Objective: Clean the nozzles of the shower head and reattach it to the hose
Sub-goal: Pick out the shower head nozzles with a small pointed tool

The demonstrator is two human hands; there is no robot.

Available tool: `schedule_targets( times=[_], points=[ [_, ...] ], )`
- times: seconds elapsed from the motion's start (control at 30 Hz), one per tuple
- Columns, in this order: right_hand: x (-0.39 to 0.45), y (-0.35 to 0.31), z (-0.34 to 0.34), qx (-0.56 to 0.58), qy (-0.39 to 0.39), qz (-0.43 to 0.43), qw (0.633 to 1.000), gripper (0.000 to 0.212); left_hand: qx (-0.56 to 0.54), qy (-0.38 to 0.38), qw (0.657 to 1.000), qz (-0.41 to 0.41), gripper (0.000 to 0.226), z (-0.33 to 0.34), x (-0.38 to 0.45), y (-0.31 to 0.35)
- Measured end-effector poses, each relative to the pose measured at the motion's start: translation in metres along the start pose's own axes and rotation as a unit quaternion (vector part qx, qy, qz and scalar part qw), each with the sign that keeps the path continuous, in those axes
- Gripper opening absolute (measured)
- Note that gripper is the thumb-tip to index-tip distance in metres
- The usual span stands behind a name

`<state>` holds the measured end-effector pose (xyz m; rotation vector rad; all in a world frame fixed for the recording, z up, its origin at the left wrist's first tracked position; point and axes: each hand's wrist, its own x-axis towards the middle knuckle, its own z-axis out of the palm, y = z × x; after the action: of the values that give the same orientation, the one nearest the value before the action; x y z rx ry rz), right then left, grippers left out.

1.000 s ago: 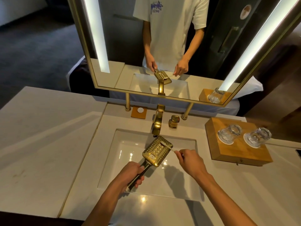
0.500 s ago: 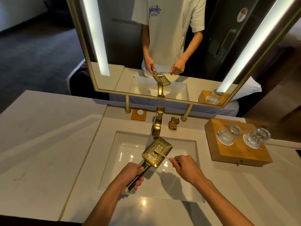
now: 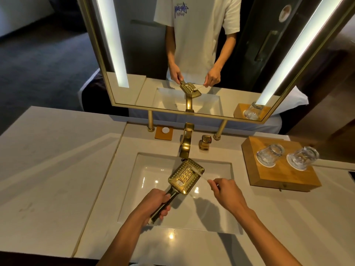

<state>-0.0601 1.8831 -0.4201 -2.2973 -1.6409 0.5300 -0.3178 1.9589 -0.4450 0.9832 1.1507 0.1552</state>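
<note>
left hand: fingers curled round a handle, forearm reaching in from bottom centre | right hand: fingertips pinching a thin stick, wrist bent, forearm angled in from lower right | hands apart

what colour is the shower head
Shiny gold; the shower head shows best in the head view, held over the sink.

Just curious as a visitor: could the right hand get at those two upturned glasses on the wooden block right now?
Probably yes, but not freely: the right hand pinches a thin cleaning stick against the shower head. The glasses on the wooden block sit just to its right, nothing between.
</note>
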Motion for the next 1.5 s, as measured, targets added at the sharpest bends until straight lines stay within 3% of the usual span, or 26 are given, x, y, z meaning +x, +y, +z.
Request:
schedule_targets(
  times=[0.1, 0.3, 0.43, 0.5, 0.63, 1.0, 1.17, 1.33, 1.5],
  points=[
    [-0.013, -0.004, 0.013, 0.002, -0.041, -0.053, 0.998, 0.047, 0.004, -0.002, 1.000, -0.005, 0.022, -0.002, 0.000, -0.001],
    [0.000, 0.003, -0.005, 0.024, 0.018, 0.021, 0.999, 0.049, -0.009, -0.008, 1.000, -0.006, 0.022, -0.002, 0.000, -0.003],
    [-0.025, -0.007, 0.017, 0.022, -0.048, -0.043, 0.998, 0.047, -0.005, -0.005, 1.000, -0.007, 0.022, -0.005, 0.002, -0.003],
    [-0.027, -0.005, 0.019, -0.010, -0.030, -0.052, 0.998, 0.047, -0.005, -0.007, 1.000, -0.009, 0.023, -0.005, 0.002, -0.005],
    [-0.017, 0.003, 0.003, -0.001, 0.027, 0.027, 0.999, 0.047, -0.014, -0.008, 1.000, -0.008, 0.022, -0.004, 0.002, -0.007],
    [-0.047, 0.006, 0.028, -0.039, -0.010, -0.073, 0.996, 0.049, -0.017, -0.003, 1.000, -0.019, 0.021, -0.001, 0.007, -0.009],
    [-0.040, 0.012, 0.018, -0.020, 0.030, -0.015, 0.999, 0.044, -0.012, -0.007, 1.000, -0.013, 0.021, 0.003, 0.008, -0.006],
    [-0.054, 0.003, 0.033, -0.045, -0.010, -0.073, 0.996, 0.043, -0.003, 0.000, 1.000, -0.018, 0.022, 0.003, 0.008, -0.004],
    [-0.042, 0.005, 0.024, -0.022, 0.022, -0.021, 0.999, 0.045, 0.003, 0.001, 1.000, -0.023, 0.022, 0.008, 0.008, -0.004]
  ],
)
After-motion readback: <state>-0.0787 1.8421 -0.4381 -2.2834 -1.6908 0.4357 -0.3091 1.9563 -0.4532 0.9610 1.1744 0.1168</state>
